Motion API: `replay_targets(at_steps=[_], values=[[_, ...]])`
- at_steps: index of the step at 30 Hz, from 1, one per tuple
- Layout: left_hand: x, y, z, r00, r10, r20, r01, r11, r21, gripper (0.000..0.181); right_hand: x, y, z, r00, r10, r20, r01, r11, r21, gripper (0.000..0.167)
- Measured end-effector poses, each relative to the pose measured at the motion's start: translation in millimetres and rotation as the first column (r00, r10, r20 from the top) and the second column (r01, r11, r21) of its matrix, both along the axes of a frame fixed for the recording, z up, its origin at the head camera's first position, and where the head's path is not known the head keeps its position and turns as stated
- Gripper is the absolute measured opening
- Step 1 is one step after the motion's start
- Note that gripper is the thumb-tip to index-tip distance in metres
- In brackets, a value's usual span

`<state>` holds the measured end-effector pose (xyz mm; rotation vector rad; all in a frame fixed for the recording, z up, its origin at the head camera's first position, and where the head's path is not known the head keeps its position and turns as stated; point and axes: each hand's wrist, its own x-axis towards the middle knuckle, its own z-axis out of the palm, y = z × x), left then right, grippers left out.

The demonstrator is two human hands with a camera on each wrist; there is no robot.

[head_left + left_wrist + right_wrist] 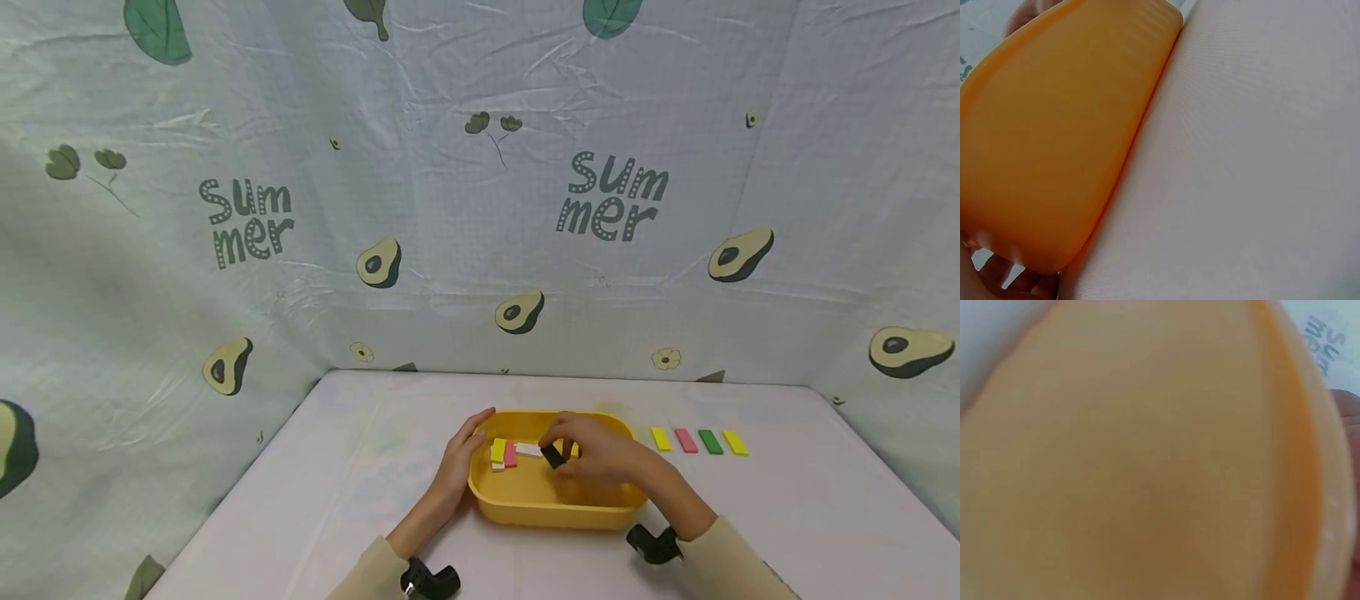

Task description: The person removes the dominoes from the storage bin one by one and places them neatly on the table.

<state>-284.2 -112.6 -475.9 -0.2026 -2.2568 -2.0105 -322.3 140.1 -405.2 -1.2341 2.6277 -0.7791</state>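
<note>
A yellow plastic tray (555, 515) stands on the table, its outer wall filling much of the left wrist view. My left hand (454, 462) grips the tray's left side, thumb at the rim and fingers outside. Over the inside of the tray, my right hand (600, 450) pinches a dark green block (552, 456) between thumb and fingers. Left of that block lie a yellow block (498, 450), a pink block (511, 454) and a white block (528, 449). Another yellow piece is partly hidden behind my right fingers. The right wrist view is blurred and mostly tray.
To the right of the tray, a spaced row on the white table (787, 500) holds a yellow block (661, 439), a pink block (686, 440), a green block (710, 442) and another yellow block (735, 442). A printed cloth (450, 208) hangs behind the table.
</note>
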Motion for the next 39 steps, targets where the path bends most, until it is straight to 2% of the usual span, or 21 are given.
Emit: replay_targets(at_steps=[7, 17, 28, 39], values=[[0.8, 0.2, -0.7, 1.000, 0.005, 0.005, -0.005, 1.000, 0.011, 0.048, 0.9, 12, 13.4, 0.999, -0.026, -0.041, 0.025, 1.000, -0.010, 0.035], [0.4, -0.4, 0.6, 1.000, 0.011, 0.011, -0.011, 1.000, 0.000, 0.048, -4.0, 23, 23.3, 0.998, -0.038, -0.056, 0.036, 0.998, -0.047, 0.037], [-1.4, -0.3, -1.1, 1.000, 0.004, 0.003, -0.004, 1.000, 0.006, 0.048, -13.6, 59, 36.0, 0.989, -0.088, -0.117, 0.069, 0.986, -0.153, 0.038], [-1.2, -0.1, -1.9, 1.000, 0.010, 0.007, -0.010, 1.000, 0.008, 0.048, -15.9, 101, 46.2, 0.964, -0.245, -0.103, 0.224, 0.958, -0.178, 0.040]])
